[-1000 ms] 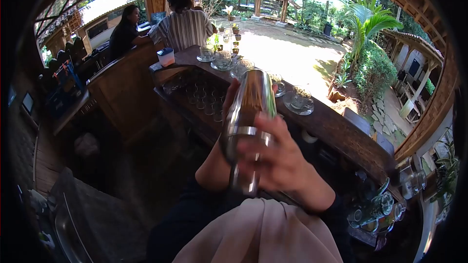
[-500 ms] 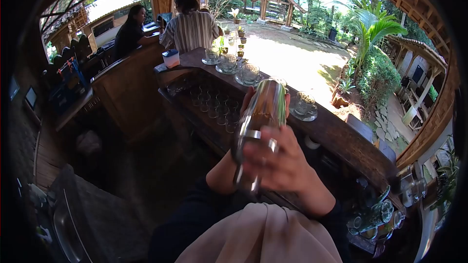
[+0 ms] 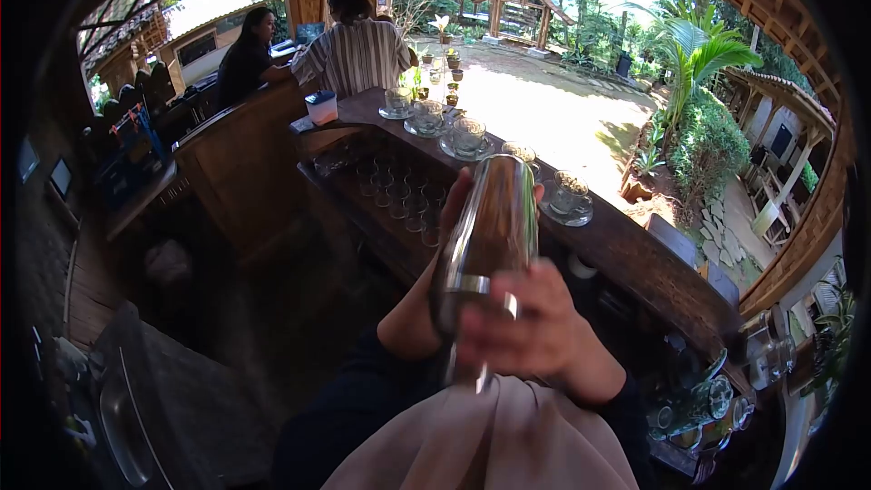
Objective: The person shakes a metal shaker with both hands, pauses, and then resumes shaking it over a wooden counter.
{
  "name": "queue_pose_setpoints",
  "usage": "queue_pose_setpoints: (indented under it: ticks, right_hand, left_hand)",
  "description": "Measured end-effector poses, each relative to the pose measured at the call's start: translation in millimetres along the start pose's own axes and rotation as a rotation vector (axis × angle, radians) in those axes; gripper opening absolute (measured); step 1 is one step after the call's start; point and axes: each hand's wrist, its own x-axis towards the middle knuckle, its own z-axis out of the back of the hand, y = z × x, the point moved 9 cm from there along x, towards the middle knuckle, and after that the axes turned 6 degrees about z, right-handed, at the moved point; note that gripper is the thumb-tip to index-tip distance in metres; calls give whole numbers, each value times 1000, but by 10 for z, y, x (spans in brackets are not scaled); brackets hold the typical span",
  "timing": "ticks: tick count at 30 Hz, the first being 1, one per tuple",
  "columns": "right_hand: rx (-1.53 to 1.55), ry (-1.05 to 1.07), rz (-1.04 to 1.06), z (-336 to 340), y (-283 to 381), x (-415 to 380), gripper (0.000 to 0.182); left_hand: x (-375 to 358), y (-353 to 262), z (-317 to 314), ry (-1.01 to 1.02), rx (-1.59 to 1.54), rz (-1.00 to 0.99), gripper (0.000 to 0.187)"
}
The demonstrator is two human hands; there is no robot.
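Note:
A shiny metal shaker (image 3: pixel 494 227) is held up in front of my chest, over the inner edge of the wooden counter (image 3: pixel 635 259). My right hand (image 3: pixel 526 322), blurred by motion, wraps round its lower part. Behind the shaker's left side shows part of my left hand (image 3: pixel 455 204), which grips its upper part; fingertips show at its right side. Beyond it, glass cups on saucers, one of them (image 3: pixel 468 135), stand in a row on the counter. The cup nearest on the right (image 3: pixel 570 189) has something pale brown in it.
Upturned glasses (image 3: pixel 399 200) stand on the shelf below the counter. A tub with a blue lid (image 3: pixel 322 109) is at the counter's far left. Two people (image 3: pixel 354 59) are beyond it. Glass jars (image 3: pixel 717 395) stand at the lower right, and a metal sink (image 3: pixel 122 417) at the lower left.
The shaker and both my hands have shifted slightly downward. My right hand still wraps round the shaker's lower part. The view has moved a little.

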Motion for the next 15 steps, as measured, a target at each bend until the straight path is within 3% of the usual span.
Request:
queue_pose_setpoints:
  ticks: [2,3,4,6,8,9,10,11,12,14,15]
  right_hand:
    - [166,15,-492,-269,-688,-393,44]
    - [148,-137,-660,-221,-876,-561,51]
    - [142,-138,-652,-161,-856,-512,51]
    - [173,-94,-490,14,-589,-222,44]
    - [-62,-4,-61,132,106,181,30]
    - [-50,-125,22,182,417,221,32]
    - [4,-103,214,212,628,244,33]
    - [59,-78,409,241,809,227,34]
    - [59,-74,409,228,773,185,34]
    - [-120,-162,303,193,557,52,35]
    - [-72,-122,142,166,248,25,36]
  left_hand:
    - [26,23,667,127,-938,131,54]
    - [19,-245,1097,-187,-296,-226,51]
    - [-111,-631,1196,-468,375,-554,48]
    - [26,-211,936,211,-597,99,53]
    - [104,12,-79,-51,192,-57,61]
    - [24,195,-430,16,161,-57,65]
    - [-21,176,-781,363,490,-382,64]
    - [4,206,-897,521,559,-354,64]
    - [-6,240,-982,679,626,-325,63]
    - [26,81,-532,399,468,-367,65]
    - [92,123,-300,187,197,8,64]
